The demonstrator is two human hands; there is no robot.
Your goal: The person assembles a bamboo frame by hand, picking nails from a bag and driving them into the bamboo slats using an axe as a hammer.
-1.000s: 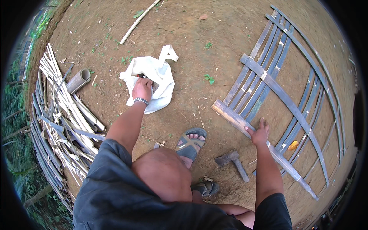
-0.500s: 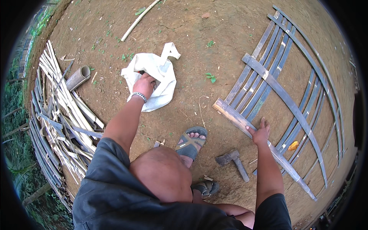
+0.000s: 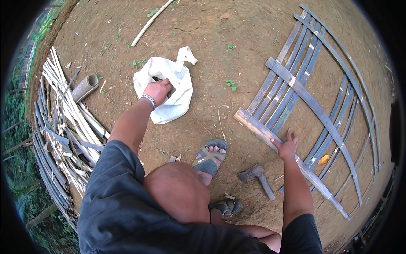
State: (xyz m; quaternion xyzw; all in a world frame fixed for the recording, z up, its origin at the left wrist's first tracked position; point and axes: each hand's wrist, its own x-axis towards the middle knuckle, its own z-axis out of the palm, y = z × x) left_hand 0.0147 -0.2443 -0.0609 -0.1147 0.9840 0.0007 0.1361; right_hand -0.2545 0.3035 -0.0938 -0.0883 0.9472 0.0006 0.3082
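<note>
My left hand [image 3: 158, 91] reaches into the mouth of a crumpled white cloth bag [image 3: 175, 109] on the dirt ground. Its fingers curl down into the folds, closed, with the tips hidden; what they hold, if anything, does not show. My right hand [image 3: 286, 148] lies open, thumb and fingers apart, on a thick split-bamboo bar [image 3: 256, 126]. This bar forms the near edge of a frame of dark bamboo slats [image 3: 323, 112] spread flat at the right. Close to the right forearm, a dark hammer-shaped tool [image 3: 258, 178] rests on the ground.
At the left lies a large heap of split bamboo strips [image 3: 69, 122], with a short hollow bamboo piece [image 3: 85, 87] beside it. A pale stick [image 3: 152, 23] lies at the far side. My sandalled foot [image 3: 211, 156] stands between the bag and the hammer-shaped tool.
My left hand has turned slightly within the bag's mouth, and its forearm has shifted a little to the left. The right hand stays on the bamboo bar.
</note>
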